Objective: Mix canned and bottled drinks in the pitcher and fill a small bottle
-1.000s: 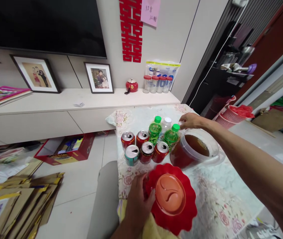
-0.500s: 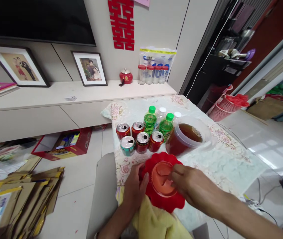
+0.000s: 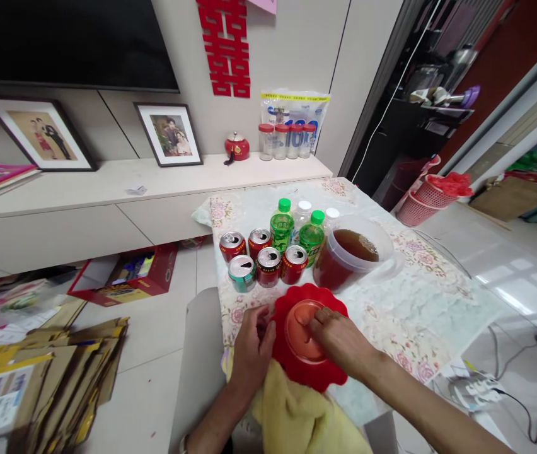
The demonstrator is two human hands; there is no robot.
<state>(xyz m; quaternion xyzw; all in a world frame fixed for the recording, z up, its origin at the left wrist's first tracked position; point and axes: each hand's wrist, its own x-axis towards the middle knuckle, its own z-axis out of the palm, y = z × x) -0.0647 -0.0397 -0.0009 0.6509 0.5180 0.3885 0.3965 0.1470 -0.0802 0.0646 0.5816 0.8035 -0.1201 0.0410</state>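
A red scalloped plastic dish [image 3: 313,369] with an orange round lid [image 3: 299,321] at its middle lies at the near edge of the table [image 3: 429,302]. My left hand [image 3: 250,350] grips the dish's left rim, fingers curled round it. My right hand [image 3: 337,334] rests on the orange lid, its fingers closed over the lid's right edge. A yellow cloth [image 3: 297,416] lies bunched below the dish, under my left wrist.
Behind the dish stand several drink cans [image 3: 261,255], two green bottles [image 3: 280,227] and a clear tub of brown liquid [image 3: 348,255]. Cardboard [image 3: 36,372] is stacked on the floor at left. A low cabinet [image 3: 121,202] carries framed photos and jars.
My right hand came back from the bottles to the orange lid and now sits on it. The view has shifted slightly; the left hand stays on the dish rim.
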